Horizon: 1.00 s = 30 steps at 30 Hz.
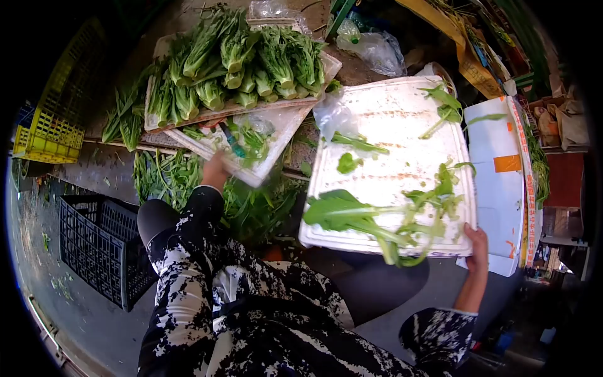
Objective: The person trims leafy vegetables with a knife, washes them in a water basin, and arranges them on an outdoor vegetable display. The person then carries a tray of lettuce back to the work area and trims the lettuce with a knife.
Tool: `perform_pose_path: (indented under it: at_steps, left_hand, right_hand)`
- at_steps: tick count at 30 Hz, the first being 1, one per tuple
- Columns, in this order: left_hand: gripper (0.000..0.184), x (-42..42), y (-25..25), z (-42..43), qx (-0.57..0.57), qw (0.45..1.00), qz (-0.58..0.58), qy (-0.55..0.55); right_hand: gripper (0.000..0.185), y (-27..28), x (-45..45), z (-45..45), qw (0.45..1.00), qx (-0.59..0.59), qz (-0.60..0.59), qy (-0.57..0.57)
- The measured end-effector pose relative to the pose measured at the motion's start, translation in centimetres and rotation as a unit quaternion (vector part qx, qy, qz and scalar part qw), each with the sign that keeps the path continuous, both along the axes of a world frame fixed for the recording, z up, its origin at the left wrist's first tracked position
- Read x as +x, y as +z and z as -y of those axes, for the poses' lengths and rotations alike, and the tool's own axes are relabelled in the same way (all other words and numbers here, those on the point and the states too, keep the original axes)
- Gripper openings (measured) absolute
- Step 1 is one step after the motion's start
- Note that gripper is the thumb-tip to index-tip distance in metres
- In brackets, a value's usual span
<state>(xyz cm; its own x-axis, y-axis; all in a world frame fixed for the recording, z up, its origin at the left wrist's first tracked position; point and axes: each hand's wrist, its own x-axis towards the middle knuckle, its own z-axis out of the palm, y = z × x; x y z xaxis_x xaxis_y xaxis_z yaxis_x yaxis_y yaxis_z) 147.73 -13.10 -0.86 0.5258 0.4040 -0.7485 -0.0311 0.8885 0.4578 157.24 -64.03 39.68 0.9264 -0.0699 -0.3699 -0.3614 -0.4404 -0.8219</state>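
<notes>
My right hand [477, 247] grips the lower right corner of a white foam lid [389, 141], which is tilted over my knee. On the lid lie a leafy green stalk [355, 217], trimmed leaf scraps [443, 195] and a clear plastic bag [336, 116]. My left hand [215, 169], smeared by motion, is at the near edge of a second white foam board [267, 160]; its fingers are hard to make out. On that board are a teal-handled tool [234, 143] and green trimmings. Behind it, many cut leafy lettuce heads [235, 56] are stacked on a foam tray [154, 116].
A black crate [103, 248] stands on the floor at left, with a yellow crate [63, 103] beyond it. Loose greens [260, 204] are heaped between my legs. At right stands a white foam box [496, 169] with orange tape. Plastic bags [377, 50] lie at the back.
</notes>
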Motion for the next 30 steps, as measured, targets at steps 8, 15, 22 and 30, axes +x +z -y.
perform_pose_path:
  at_steps: [8,15,22,30]
  left_hand:
    - [0.067,-3.2,9.9,6.3,0.161,0.973,-0.084,-0.141]
    - [0.039,-8.9,9.3,12.0,0.180,0.958,-0.098,-0.201]
    - [0.022,-11.5,5.4,10.2,0.194,0.957,-0.117,-0.181]
    - [0.019,-11.7,5.9,10.6,0.145,0.966,-0.089,-0.197]
  right_hand:
    - [0.058,-8.2,-7.7,-13.0,0.963,0.268,0.010,0.041]
    - [0.083,-3.1,-10.7,-16.9,0.959,0.197,0.162,0.127]
    - [0.080,-3.9,-11.8,-18.3,0.969,-0.030,0.171,0.178]
    - [0.081,-4.5,-13.8,-19.1,0.943,-0.193,0.186,0.198]
